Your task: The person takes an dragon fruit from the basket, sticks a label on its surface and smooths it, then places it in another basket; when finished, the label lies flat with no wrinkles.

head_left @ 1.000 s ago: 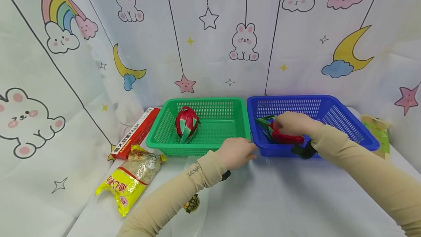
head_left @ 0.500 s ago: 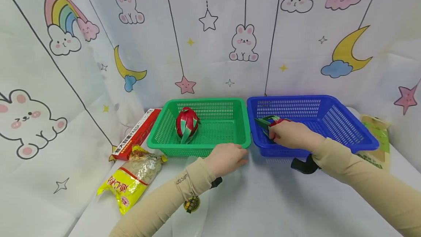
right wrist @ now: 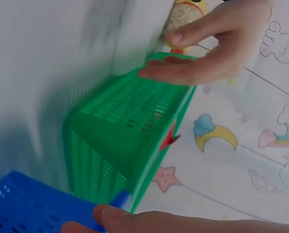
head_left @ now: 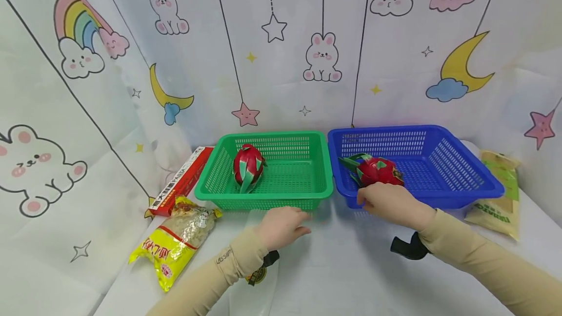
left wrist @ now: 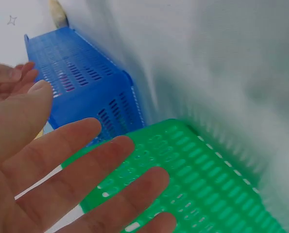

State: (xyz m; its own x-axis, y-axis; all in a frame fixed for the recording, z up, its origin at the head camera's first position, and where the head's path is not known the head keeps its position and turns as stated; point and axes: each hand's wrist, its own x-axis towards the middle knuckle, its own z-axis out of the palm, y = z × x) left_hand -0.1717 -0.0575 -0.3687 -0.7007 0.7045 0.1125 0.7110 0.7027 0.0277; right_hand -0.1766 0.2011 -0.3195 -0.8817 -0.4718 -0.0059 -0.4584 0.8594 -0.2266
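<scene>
A red dragon fruit (head_left: 379,170) with green leafy tips lies at the left of the blue basket (head_left: 456,193). My right hand (head_left: 395,206) is at that basket's front rim, just in front of the fruit, holding nothing. Another dragon fruit (head_left: 248,167) sits in the left part of the green basket (head_left: 263,196). Before the green basket, my left hand (head_left: 283,228) hovers over the table with nothing in it. Its fingers (left wrist: 86,179) spread out straight in the left wrist view.
Left of the green basket are a red pasta box (head_left: 181,179) and a yellow bag of pale dry food (head_left: 173,243). A green and tan packet (head_left: 500,199) lies right of the blue basket. Clear plastic with a dark round label (head_left: 258,276) lies under the left forearm.
My right hand has let go of the dragon fruit in the blue basket and drawn back to the front rim. My left hand has moved left and toward me.
</scene>
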